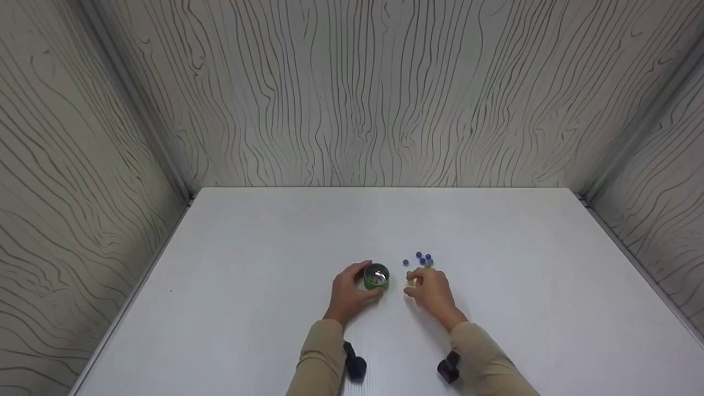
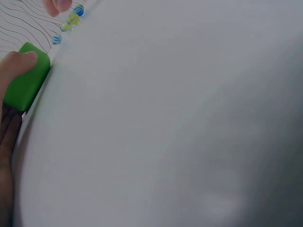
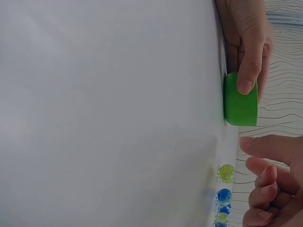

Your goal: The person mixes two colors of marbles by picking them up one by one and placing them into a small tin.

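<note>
From the head, we look forward and down across the tabletop (image 1: 247,330) to the back wall (image 1: 352,110), farthest off. From each wrist, we look low and close along the tabletop, rolled sideways (wall left in the left view, right in the other). Both wrist views share the cup (image 2: 29,82) and marbles (image 3: 224,195).

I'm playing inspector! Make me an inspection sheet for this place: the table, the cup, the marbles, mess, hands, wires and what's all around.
Surface: white table.
Cup: green, upright on the table; something glints inside, too small to identify.
Marbles: blue and yellow-green, loose to the cup's right.
Clutter: one dark speck, at the table's left.
Left hand: holds the cup.
Right hand: fingers parted near a yellow-green marble.
Cables: nothing seen.
Surroundings: pale walls with wavy lines.
</note>
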Demonstrator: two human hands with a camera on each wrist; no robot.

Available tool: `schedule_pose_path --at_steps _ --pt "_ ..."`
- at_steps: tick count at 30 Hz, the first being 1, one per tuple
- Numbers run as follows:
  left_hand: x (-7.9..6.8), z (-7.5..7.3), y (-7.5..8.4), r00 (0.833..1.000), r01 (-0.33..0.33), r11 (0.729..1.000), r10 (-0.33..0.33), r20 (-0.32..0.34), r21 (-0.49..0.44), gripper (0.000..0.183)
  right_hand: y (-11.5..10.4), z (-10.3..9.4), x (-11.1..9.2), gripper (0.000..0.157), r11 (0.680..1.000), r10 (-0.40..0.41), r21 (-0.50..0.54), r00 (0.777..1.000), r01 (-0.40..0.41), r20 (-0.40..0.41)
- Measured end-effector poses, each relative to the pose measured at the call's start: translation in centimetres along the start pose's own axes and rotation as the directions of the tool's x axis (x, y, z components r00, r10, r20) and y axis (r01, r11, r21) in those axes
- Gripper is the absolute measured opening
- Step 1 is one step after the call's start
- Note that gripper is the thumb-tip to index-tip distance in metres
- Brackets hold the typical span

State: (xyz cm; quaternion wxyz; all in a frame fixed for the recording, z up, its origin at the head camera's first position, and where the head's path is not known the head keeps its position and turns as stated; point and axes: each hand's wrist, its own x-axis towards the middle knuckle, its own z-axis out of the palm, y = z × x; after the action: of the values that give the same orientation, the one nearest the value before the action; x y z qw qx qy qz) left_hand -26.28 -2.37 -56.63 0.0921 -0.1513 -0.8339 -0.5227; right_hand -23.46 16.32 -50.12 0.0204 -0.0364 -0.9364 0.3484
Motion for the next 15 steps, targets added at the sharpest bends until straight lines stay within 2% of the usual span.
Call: schedule_pose_path --at_steps 15 --pt "0.06 -0.03 -0.04 1.0 0.008 1.0 -0.008 -0.004 -0.004 0.062 0.3 -0.08 0.33 0.019 1.0 0.028 0.006 1.0 -0.028 -0.004"
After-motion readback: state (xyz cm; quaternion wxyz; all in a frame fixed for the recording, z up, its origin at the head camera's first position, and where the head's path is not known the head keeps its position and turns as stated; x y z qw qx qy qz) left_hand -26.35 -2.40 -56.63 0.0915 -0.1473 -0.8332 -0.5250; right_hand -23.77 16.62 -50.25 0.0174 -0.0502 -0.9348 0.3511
